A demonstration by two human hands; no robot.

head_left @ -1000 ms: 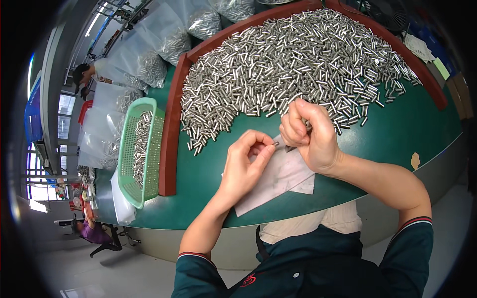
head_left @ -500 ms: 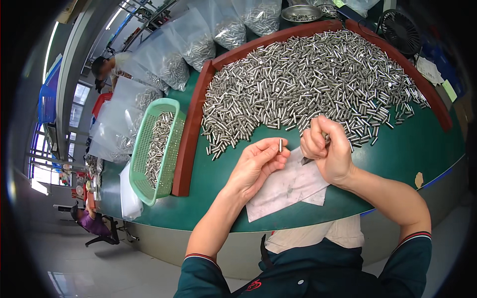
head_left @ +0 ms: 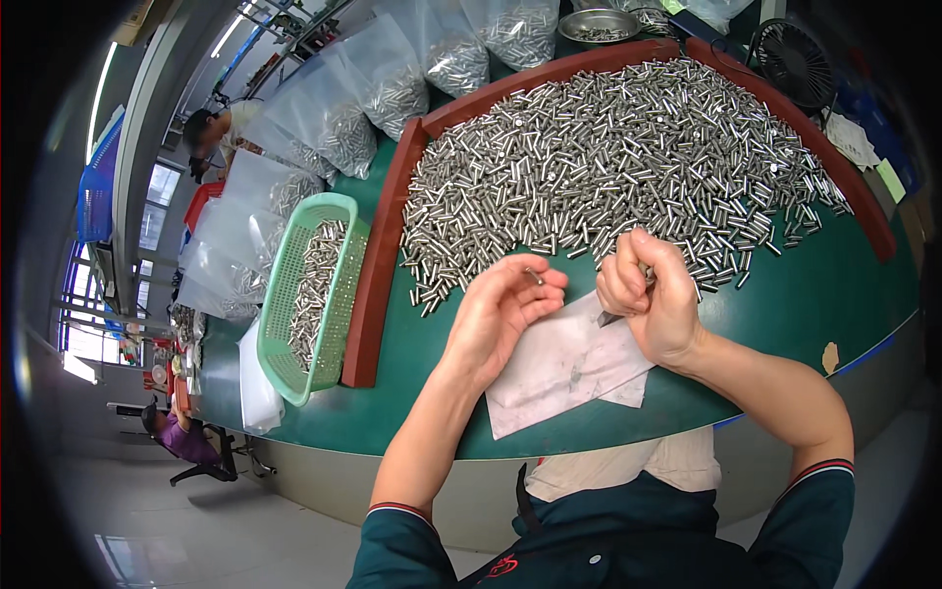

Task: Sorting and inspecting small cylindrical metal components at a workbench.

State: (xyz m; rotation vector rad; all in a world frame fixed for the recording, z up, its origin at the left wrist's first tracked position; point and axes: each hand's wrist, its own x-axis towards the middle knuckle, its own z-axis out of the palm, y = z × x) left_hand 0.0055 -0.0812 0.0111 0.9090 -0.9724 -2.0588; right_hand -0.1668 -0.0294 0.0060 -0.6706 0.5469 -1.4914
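Note:
My left hand [head_left: 496, 319] is palm up with its fingers curled, and a small metal pin [head_left: 533, 276] lies at its fingertips. My right hand [head_left: 653, 299] is closed in a fist around a small tool with a dark flat tip [head_left: 607, 318]; the fingers hide most of it. Under both hands a stained white cloth [head_left: 559, 373] is spread on the green tabletop. Just beyond them lies a large heap of short metal pins [head_left: 608, 157], loose on the table.
A red-brown wooden rail [head_left: 378, 285] borders the heap. Left of it stands a green perforated basket [head_left: 280, 339] holding pins. Clear bags of pins [head_left: 397, 93] line the far side, near a metal bowl [head_left: 597, 24] and a black fan [head_left: 791, 65]. Two people are farther off at left.
My left hand has turned and opened its grip somewhat; the pin, upright before, now lies tilted and partly hidden by the fingers. My right hand stays nearly in place.

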